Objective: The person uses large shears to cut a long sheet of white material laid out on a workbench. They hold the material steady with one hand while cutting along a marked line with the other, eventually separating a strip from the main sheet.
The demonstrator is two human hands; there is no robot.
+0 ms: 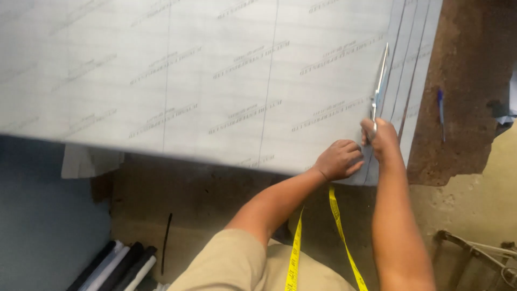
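A large pale grey sheet point(215, 81) with printed rows and ruled lines lies flat on a worn brown table point(458, 97). My right hand point(383, 139) grips a pair of long steel scissors point(379, 81) whose blades point away along a ruled line near the sheet's right side. My left hand point(339, 159) presses down on the sheet's near edge just left of the scissors, fingers curled. Narrow cut strips point(414, 64) of the same material lie to the right of the blades.
A blue pen point(440, 110) rests on the table to the right of the strips. A yellow tape measure point(339, 226) hangs from my neck. Dark and white fabric rolls point(121, 267) stand below at the lower left. A metal frame point(479, 253) shows at the lower right.
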